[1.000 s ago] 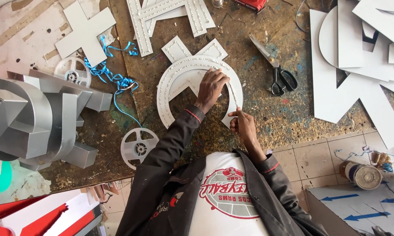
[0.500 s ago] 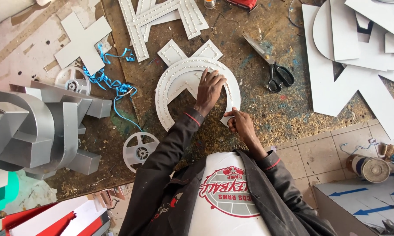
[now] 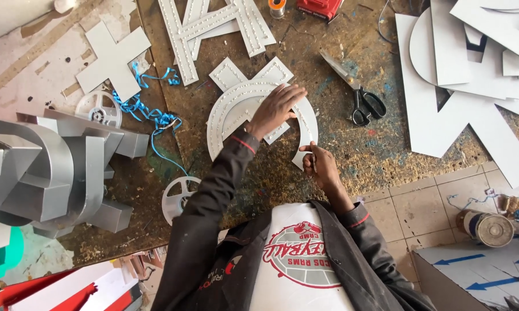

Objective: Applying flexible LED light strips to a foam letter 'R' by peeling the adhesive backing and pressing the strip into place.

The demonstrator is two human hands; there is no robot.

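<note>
On the bench, left hand [image 3: 278, 109] flat on white arc [image 3: 225, 106], right hand [image 3: 321, 164] pinching its end (scissors [image 3: 360, 101] near).

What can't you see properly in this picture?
Head view only:
- The tool in the right hand: the fingers hide it, so its kind cannot be told.
- The middle of the white curved piece: covered by the left hand.
- The red thing and the spool: cut off by the top edge.
- The small dots along the white shapes: too tiny to identify.
</note>
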